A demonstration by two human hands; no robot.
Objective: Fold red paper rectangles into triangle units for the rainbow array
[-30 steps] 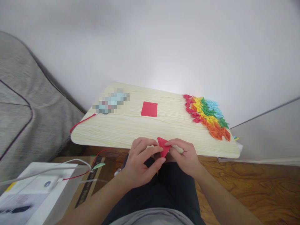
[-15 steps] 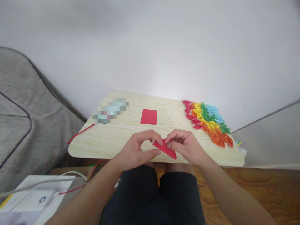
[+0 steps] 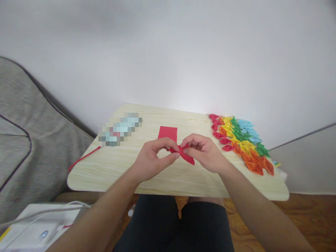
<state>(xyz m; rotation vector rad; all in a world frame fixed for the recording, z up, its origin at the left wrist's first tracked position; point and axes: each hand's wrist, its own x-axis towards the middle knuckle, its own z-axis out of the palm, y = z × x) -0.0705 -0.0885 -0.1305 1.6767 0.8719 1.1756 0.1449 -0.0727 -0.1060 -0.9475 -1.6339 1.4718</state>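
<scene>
A folded piece of red paper (image 3: 188,158) is held above the table between both hands. My left hand (image 3: 157,157) pinches its left end between thumb and fingers. On the paper's upper right part, my right hand (image 3: 202,150) closes thumb and forefinger. The paper is drawn in at the middle, and its lower right end flares out. Just behind my left fingers, a flat red paper square (image 3: 168,132) lies on the table, its lower part hidden by that hand.
Rows of folded paper pieces (image 3: 238,136) in red, orange, yellow, green and blue lie on the right of the wooden table (image 3: 162,185). A blurred pale-green object (image 3: 120,129) with a red cord (image 3: 85,158) is at left. A grey sofa (image 3: 39,129) stands beside the table.
Both hands have lifted slightly with the red paper, further from the table's front edge. The paper's middle is now pinched narrower. The left hand now partly covers the flat square.
</scene>
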